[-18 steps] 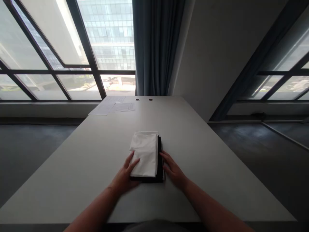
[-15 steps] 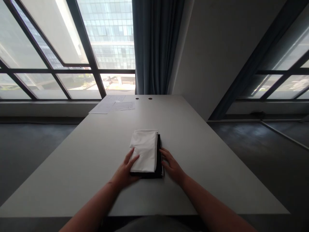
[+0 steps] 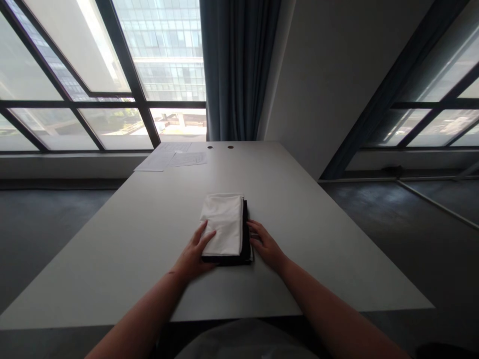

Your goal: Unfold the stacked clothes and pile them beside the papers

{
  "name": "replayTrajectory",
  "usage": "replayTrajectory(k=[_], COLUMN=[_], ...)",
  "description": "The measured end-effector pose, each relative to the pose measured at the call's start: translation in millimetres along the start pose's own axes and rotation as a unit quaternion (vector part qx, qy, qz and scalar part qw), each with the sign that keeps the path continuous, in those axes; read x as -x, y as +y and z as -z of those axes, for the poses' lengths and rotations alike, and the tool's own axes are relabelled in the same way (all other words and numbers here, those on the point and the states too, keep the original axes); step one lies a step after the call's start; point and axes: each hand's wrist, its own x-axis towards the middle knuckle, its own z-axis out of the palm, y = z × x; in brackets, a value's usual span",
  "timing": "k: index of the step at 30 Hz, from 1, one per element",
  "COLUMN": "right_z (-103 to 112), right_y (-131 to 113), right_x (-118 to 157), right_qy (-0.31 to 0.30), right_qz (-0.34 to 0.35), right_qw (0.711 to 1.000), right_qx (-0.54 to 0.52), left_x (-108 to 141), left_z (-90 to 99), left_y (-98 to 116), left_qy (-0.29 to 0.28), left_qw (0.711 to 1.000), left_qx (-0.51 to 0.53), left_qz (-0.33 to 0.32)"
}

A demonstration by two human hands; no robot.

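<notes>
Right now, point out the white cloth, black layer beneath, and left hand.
White cloth (image 3: 226, 230): head view, middle of its top.
Black layer (image 3: 245, 245): head view, exposed right border.
Left hand (image 3: 191, 255): head view, back of hand.

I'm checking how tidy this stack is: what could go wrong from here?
The white cloth sits offset on the black layer, so it might slide if pushed. The left hand has fingers resting on the white cloth, which could crease it. The right hand, at the black layer's right edge, might nudge that layer out of line.

Daylit windows (image 3: 170, 55) and blue curtain (image 3: 239, 70) beyond white table (image 3: 149, 239).
</notes>
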Motion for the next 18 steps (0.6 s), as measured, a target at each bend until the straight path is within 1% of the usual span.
replayTrajectory(k=[5, 10, 14, 18], right_z=[0.6, 2.5, 8.6, 15.5], right_y=[-0.4, 2.1, 3.7, 2.4], right_x=[-0.5, -0.6, -1.1, -1.3], right_qy=[0.003, 0.004, -0.003, -0.002], right_qz=[-0.002, -0.007, -0.03, -0.062], right_qw=[1.0, 1.0, 0.999, 0.998], right_qx=[-0.002, -0.011, -0.022, -0.031], left_x=[1.5, 2.3, 2.0, 2.2], left_z=[0.0, -4.0, -5.6, -6.5], left_y=[1.1, -0.8, -1.0, -3.7], left_qy=[0.013, 0.01, 0.003, -0.002], left_qw=[0.999, 0.999, 1.0, 0.998], left_qx=[-0.038, -0.033, -0.027, -0.068], left_qz=[-0.005, -0.009, -0.002, -0.001])
